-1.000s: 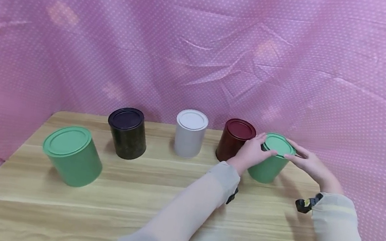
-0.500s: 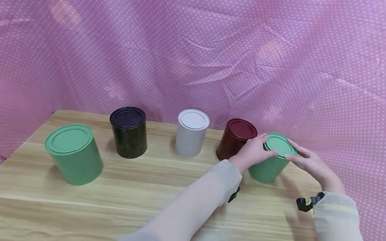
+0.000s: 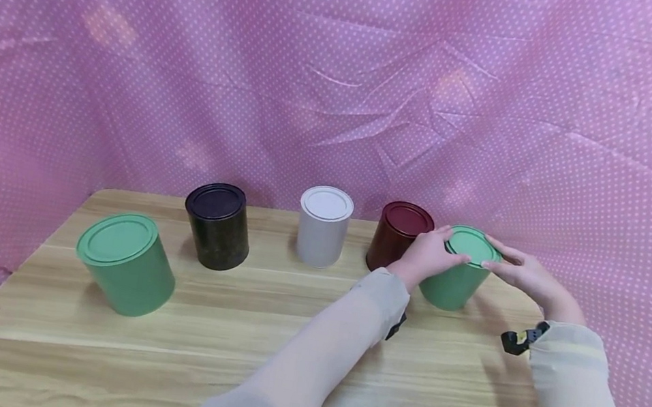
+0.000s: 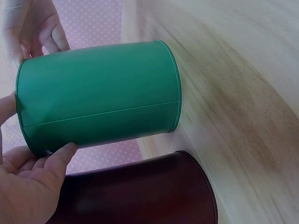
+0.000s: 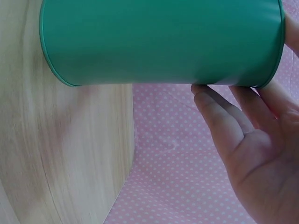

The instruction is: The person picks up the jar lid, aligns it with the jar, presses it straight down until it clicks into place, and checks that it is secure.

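A green lidded can [image 3: 446, 289] stands upright near the back right of the table, between both hands. My left hand [image 3: 426, 254] grips its top from the left, thumb at the lid's near edge and fingers against the side. From the right, my right hand [image 3: 529, 280] holds the same rim, with its thumb at the lid. In the left wrist view, the can [image 4: 100, 93] has its base close to the wood and the left fingers [image 4: 60, 158] lie along its wall. The right wrist view shows right fingers [image 5: 217, 116] touching the can's side below the lid.
A dark red can [image 3: 401, 231] stands just left of the held can, partly hidden by the left hand. Further left are a white can [image 3: 322, 234], a black can [image 3: 218, 234] and another green can [image 3: 131, 274]. Pink dotted cloth [image 3: 342, 82] hangs around the wooden table [image 3: 156, 367].
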`<state>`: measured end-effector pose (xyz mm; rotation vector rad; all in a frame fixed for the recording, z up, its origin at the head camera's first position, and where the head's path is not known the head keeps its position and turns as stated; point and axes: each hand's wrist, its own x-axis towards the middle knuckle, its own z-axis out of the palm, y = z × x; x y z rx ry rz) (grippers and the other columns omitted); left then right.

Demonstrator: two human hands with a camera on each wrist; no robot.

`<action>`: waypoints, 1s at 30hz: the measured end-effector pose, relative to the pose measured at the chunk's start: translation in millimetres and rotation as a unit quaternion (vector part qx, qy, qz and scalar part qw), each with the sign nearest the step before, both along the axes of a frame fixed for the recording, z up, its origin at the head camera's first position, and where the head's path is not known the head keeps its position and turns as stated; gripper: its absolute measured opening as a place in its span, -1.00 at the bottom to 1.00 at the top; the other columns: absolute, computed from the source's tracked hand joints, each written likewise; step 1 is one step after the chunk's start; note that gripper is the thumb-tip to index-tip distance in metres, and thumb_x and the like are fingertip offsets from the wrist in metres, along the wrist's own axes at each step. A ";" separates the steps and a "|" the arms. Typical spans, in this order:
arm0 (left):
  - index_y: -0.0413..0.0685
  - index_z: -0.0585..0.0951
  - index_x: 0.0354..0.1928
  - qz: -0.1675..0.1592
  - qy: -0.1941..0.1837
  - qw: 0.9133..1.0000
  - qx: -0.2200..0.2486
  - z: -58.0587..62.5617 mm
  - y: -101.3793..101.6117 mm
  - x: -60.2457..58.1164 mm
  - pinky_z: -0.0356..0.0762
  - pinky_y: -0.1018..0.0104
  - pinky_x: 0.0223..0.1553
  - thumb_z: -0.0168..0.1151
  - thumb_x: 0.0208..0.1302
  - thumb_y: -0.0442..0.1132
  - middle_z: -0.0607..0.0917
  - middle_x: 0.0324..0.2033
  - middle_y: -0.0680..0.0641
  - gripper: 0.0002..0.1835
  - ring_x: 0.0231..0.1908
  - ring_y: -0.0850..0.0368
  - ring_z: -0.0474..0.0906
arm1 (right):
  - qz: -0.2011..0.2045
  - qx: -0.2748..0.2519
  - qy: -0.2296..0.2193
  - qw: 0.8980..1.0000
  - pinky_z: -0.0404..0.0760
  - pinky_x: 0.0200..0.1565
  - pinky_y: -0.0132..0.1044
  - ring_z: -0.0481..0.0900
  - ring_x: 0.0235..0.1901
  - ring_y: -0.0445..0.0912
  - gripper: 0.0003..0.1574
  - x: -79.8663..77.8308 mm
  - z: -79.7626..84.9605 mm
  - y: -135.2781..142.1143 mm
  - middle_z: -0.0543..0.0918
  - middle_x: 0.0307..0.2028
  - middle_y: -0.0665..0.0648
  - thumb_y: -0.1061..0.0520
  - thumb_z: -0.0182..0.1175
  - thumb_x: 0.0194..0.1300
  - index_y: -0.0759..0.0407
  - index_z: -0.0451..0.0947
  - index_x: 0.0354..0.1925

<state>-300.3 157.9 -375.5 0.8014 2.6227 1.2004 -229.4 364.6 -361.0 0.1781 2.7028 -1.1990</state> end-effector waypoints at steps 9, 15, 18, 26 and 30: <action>0.11 0.36 0.39 0.000 0.022 1.000 -0.016 -0.1 -2.4 -4.8 0.32 0.26 0.34 0.26 0.23 0.18 0.36 0.38 0.17 -0.27 0.37 0.17 0.29 | 0.019 -0.008 0.013 1.000 0.09 0.26 0.46 -0.03 0.41 0.43 -0.04 -0.5 -0.5 -4.8 -0.07 0.50 0.35 -0.27 0.07 0.37 -0.18 -0.17 0.53; 0.08 0.43 0.34 -0.008 0.058 0.996 -0.060 7.1 -2.7 -8.0 0.44 0.37 0.22 0.25 0.24 0.18 0.52 0.25 0.14 -0.32 0.22 0.26 0.46 | 0.025 -0.010 0.011 1.000 0.07 0.27 0.46 -0.07 0.42 0.43 -0.02 -2.7 1.4 -6.9 -0.07 0.50 0.37 -0.27 0.06 0.38 -0.18 -0.20 0.54; 0.09 0.45 0.31 -0.017 0.057 0.995 -0.081 12.9 -1.4 -6.6 0.49 0.39 0.15 0.24 0.25 0.17 0.59 0.16 0.13 -0.36 0.12 0.29 0.53 | 0.021 -0.015 -0.001 1.000 0.01 0.24 0.51 -0.13 0.43 0.44 -0.01 -3.1 3.1 -4.2 -0.14 0.52 0.32 -0.30 0.07 0.36 -0.23 -0.21 0.54; 0.09 0.40 0.33 -0.012 0.045 0.992 -0.115 21.8 0.5 -1.6 0.52 0.38 0.13 0.18 0.29 0.19 0.62 0.12 0.12 -0.36 0.09 0.28 0.56 | 0.015 -0.052 -0.001 0.999 -0.12 0.21 0.57 -0.18 0.45 0.41 -0.02 -4.4 4.2 2.6 -0.10 0.52 0.28 -0.25 0.12 0.35 -0.24 -0.16 0.53; 0.13 0.39 0.34 -0.001 0.064 0.990 -0.125 23.8 -4.1 0.7 0.51 0.40 0.13 0.13 0.32 0.21 0.61 0.13 0.14 -0.38 0.11 0.29 0.55 | 0.013 -0.060 0.006 0.998 -0.17 0.21 0.58 -0.20 0.45 0.42 -0.02 -3.2 6.7 -0.5 -0.04 0.51 0.32 -0.22 0.13 0.36 -0.17 -0.15 0.53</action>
